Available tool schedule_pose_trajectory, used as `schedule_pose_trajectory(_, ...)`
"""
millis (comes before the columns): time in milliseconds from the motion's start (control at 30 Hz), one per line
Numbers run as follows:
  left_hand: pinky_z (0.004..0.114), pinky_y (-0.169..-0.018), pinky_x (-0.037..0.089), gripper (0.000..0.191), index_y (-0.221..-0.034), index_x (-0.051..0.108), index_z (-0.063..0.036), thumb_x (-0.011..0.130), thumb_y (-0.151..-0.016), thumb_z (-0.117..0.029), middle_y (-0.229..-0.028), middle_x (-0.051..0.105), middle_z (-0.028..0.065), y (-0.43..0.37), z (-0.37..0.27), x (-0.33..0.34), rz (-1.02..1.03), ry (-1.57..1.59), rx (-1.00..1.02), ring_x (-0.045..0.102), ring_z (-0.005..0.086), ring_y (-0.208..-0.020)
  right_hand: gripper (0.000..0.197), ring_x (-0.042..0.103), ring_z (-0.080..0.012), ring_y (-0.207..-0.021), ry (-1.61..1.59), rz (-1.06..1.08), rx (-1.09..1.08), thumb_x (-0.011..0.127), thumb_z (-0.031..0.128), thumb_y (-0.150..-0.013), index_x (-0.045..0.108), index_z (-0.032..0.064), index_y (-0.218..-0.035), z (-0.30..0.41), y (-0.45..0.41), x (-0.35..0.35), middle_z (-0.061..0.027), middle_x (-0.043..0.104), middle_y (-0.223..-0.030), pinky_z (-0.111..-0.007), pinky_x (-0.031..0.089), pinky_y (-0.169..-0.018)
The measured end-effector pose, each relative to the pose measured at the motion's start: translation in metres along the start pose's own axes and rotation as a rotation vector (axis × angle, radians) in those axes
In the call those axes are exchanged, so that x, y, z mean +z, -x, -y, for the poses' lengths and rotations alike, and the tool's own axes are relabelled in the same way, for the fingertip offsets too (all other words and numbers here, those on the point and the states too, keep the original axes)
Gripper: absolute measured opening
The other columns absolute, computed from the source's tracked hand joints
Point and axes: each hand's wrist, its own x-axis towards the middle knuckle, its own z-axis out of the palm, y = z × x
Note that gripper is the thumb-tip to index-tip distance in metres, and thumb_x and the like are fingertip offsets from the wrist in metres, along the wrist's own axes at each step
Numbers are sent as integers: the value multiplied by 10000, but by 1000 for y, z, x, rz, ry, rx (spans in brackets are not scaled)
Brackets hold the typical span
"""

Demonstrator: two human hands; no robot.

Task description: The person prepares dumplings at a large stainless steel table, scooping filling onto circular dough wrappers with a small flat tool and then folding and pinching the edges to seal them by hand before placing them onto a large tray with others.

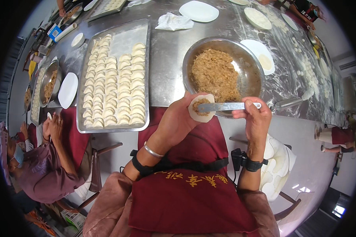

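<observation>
On my left hand [176,118] lies a round dumpling wrapper [206,117] with meat filling [197,106] in its middle. My right hand [253,114] grips a flat metal filling spatula [225,106], whose far end rests over the filling. Just beyond both hands stands a large steel bowl [253,63] holding brown minced filling [215,71]. To the left, a metal tray [147,59] bears rows of folded dumplings [124,89]. A white plate [252,46] with one wrapper [265,61] on it sits behind the bowl at the right.
A white plate [68,90] and another steel bowl [57,80] stand left of the tray. A co-worker [47,169] sits there. Crumpled white cloth or paper [173,22] and a plate [199,11] lie at the back. Flour and dough pieces [308,71] cover the table's right side.
</observation>
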Motion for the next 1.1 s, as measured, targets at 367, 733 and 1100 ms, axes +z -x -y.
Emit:
schedule_pose_trajectory(367, 495, -1324, 577, 617, -1747, 625, 26, 481, -1368, -439, -1710, 703, 123, 0, 3, 0, -54, -24, 21, 690, 276, -1563, 212, 916, -350, -847, 82, 21, -71, 742, 78, -1220, 797, -97, -1327, -9, 6, 15, -200, 868, -1194, -426, 775, -770)
schedule_pose_trajectory(733, 491, -1351, 550, 695, -1790, 602, 14, 447, -1371, -518, -1741, 710, 132, 2, 1, 2, -51, 6, 83, 686, 283, -1591, 220, 899, -346, -810, -93, -172, -4, 712, 51, -1222, 765, -140, -1318, -13, 3, 16, -222, 851, -1132, -413, 771, -723)
schedule_pose_trajectory(1100, 513, -1341, 575, 629, -1782, 594, 40, 521, -1352, -413, -1706, 729, 166, -6, -1, -11, -85, 23, 98, 711, 299, -1572, 92, 898, -268, -1123, 872, -141, -382, 862, 20, -1134, 885, 26, -1223, -17, 10, -33, -102, 866, -1126, -408, 711, -953)
